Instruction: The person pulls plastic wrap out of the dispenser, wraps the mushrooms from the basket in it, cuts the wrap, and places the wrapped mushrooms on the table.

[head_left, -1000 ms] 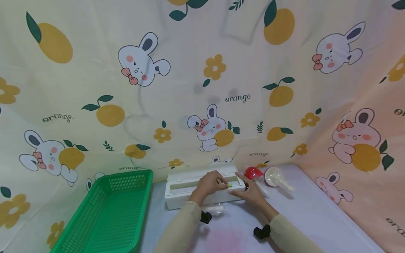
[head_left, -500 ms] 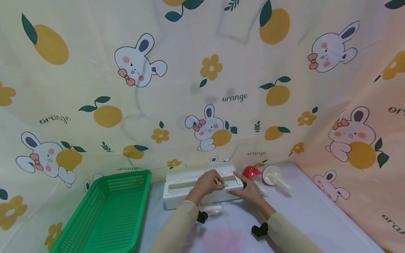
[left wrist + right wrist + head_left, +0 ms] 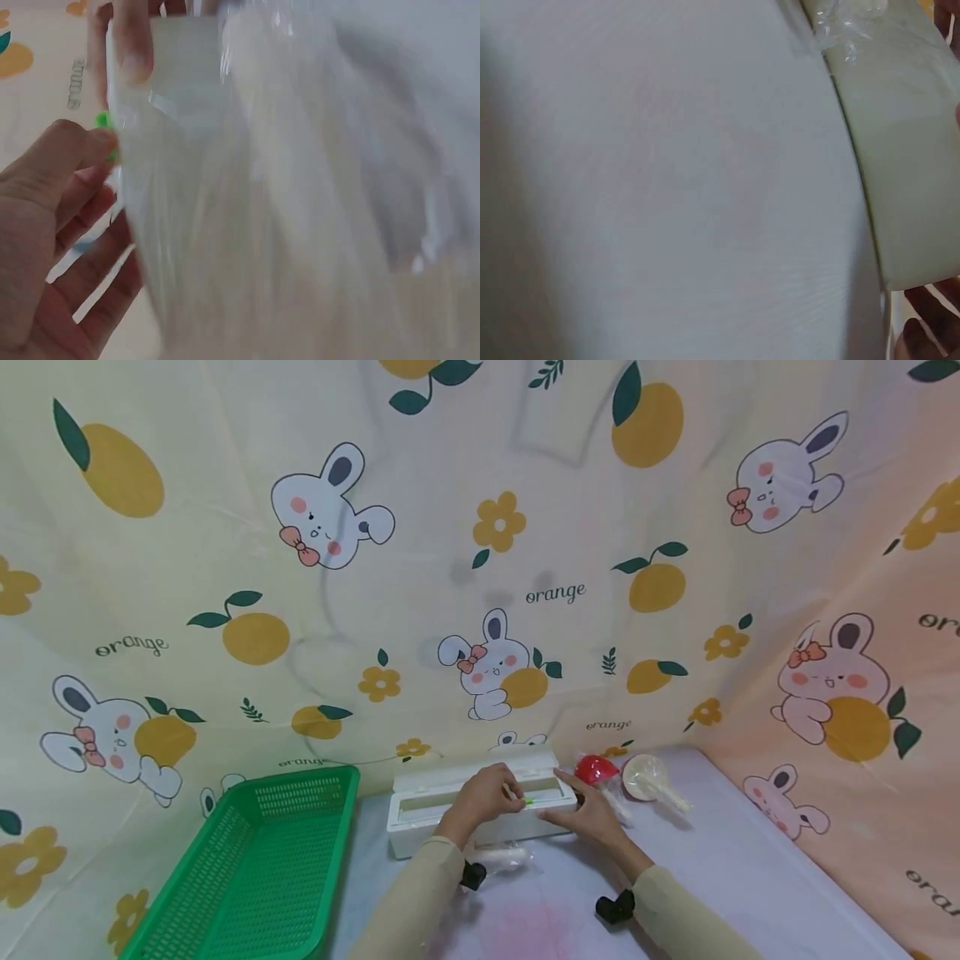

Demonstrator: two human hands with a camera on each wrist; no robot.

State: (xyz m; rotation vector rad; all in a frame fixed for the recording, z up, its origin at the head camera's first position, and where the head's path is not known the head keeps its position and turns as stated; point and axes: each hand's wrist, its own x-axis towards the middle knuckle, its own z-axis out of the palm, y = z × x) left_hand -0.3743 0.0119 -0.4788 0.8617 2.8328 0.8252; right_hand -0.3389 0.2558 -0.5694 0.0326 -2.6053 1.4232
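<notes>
A long white dispenser box [image 3: 420, 823] with its lid up lies at the back of the table. My left hand [image 3: 483, 793] sits on top of it, and its fingertips pinch a small green slider [image 3: 528, 801] on the front rail. In the left wrist view the left hand [image 3: 52, 225] curls beside the green slider [image 3: 105, 120], and clear film [image 3: 262, 225] spreads out in front. My right hand [image 3: 585, 814] lies with straight fingers against the box's right end. The right wrist view shows only the box wall [image 3: 907, 150] and the table surface [image 3: 667, 187].
A green plastic basket [image 3: 255, 860] stands at the left. A red bowl [image 3: 596, 768] and a white scoop [image 3: 648, 777] lie right of the box. A small wrapped white item [image 3: 504, 857] rests in front of the box. Patterned cloth hangs behind and on the right.
My left hand and the green slider have moved a little to the left along the box. My right hand has stayed at the box's right end.
</notes>
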